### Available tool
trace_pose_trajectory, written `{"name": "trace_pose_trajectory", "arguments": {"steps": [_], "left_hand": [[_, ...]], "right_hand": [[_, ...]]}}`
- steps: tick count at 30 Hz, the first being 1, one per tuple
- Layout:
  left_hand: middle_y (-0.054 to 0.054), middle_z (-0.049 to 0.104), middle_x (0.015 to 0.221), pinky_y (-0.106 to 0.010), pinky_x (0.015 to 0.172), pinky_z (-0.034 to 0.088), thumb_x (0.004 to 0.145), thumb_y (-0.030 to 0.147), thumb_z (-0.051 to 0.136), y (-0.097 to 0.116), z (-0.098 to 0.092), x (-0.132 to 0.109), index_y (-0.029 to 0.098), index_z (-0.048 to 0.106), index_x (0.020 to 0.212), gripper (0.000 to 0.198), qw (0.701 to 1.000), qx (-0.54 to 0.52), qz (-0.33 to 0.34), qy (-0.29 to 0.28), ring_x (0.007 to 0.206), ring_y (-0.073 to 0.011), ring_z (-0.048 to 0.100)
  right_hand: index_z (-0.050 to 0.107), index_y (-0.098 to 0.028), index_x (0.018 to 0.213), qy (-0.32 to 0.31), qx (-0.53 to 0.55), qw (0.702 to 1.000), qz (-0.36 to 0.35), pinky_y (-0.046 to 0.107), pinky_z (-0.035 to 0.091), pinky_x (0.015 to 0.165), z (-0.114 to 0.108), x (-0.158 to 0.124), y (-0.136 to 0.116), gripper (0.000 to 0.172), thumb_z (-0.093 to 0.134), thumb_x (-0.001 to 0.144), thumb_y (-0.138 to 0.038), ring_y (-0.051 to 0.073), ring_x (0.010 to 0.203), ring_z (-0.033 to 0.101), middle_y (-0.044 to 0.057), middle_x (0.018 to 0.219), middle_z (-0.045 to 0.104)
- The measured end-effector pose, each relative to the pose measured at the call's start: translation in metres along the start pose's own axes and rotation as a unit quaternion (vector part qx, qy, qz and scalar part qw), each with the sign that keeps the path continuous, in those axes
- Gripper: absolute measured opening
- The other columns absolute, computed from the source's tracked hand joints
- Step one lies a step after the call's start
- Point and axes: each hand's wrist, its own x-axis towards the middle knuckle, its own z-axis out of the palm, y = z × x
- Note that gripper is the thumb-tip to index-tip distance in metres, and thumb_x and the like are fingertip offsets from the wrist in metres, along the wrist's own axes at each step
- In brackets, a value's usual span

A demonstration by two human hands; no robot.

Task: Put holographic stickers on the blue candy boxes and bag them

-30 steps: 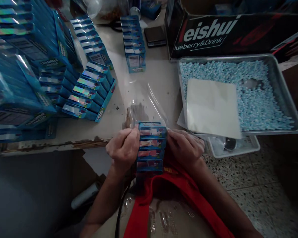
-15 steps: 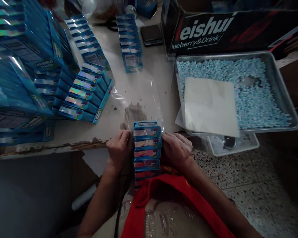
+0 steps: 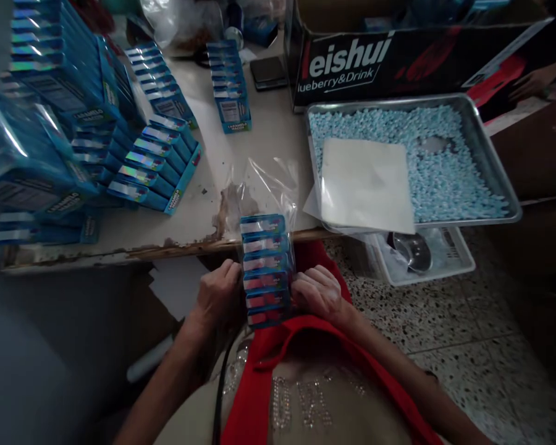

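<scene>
A row of blue candy boxes (image 3: 265, 262) stands inside a clear plastic bag (image 3: 267, 185), in front of my body at the table's edge. The bag's loose end spreads over the table beyond the boxes. My left hand (image 3: 220, 287) is closed at the left side of the bag, fingers curled as if pinching its film. On the right side my right hand (image 3: 319, 290) is closed in the same way, knuckles up, against the bag. The fingertips of both hands are mostly hidden.
Stacked blue box packs (image 3: 55, 80) fill the table's left. A metal tray (image 3: 491, 148) of small blue candies, with a cream sheet (image 3: 366, 184) on it, lies right, before a black carton (image 3: 343, 65). Below is a white bin (image 3: 466, 250). Another person's hand (image 3: 532, 83) shows far right.
The bag and its boxes have slid slightly toward my body, with both hands lower beside them. More of the bag's loose end shows. The view has shifted a little.
</scene>
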Motion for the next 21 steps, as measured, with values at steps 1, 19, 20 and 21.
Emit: {"name": "trace_pose_trajectory", "arguments": {"steps": [1, 19, 20, 21], "left_hand": [[-0.003, 0.061, 0.072, -0.027, 0.055, 0.033, 0.105, 0.022, 0.045, 0.005, -0.001, -0.01, 0.019, 0.059, 0.077, 0.031, 1.0, -0.008, 0.011, -0.011, 0.058, -0.0135, 0.055], [-0.005, 0.079, 0.097, -0.023, 0.072, 0.057, 0.101, 0.026, 0.06, 0.051, 0.005, -0.031, 0.019, 0.067, 0.107, 0.012, 0.972, -0.1, -0.105, 0.185, 0.083, -0.0153, 0.075], [-0.005, 0.08, 0.098, -0.022, 0.075, 0.058, 0.099, 0.024, 0.064, 0.052, 0.002, -0.033, 0.019, 0.067, 0.111, 0.013, 0.973, -0.081, -0.082, 0.199, 0.085, -0.0153, 0.076], [-0.005, 0.08, 0.1, -0.022, 0.079, 0.059, 0.097, 0.021, 0.067, 0.052, -0.001, -0.036, 0.018, 0.068, 0.113, 0.016, 0.974, -0.07, -0.057, 0.208, 0.088, -0.0156, 0.077]], "right_hand": [[0.053, -0.022, 0.096, -0.019, 0.01, 1.0, -0.012, 0.033, 0.03, 0.065, -0.004, -0.006, -0.001, 0.016, 0.043, 0.105, -0.014, 0.016, 0.063, 0.042, -0.003, 0.067, 0.054], [0.063, -0.021, 0.119, 0.045, 0.012, 0.997, 0.056, 0.03, 0.043, 0.063, 0.005, -0.022, 0.004, 0.024, 0.062, 0.096, -0.016, 0.014, 0.062, 0.057, -0.002, 0.073, 0.068], [0.064, -0.02, 0.123, 0.044, 0.004, 0.998, 0.045, 0.03, 0.046, 0.065, 0.001, -0.024, 0.005, 0.028, 0.065, 0.096, -0.018, 0.015, 0.067, 0.061, 0.0, 0.078, 0.072], [0.064, -0.019, 0.127, 0.04, 0.004, 0.999, 0.028, 0.03, 0.049, 0.068, -0.004, -0.025, 0.007, 0.031, 0.066, 0.096, -0.019, 0.015, 0.072, 0.066, 0.003, 0.084, 0.076]]}}
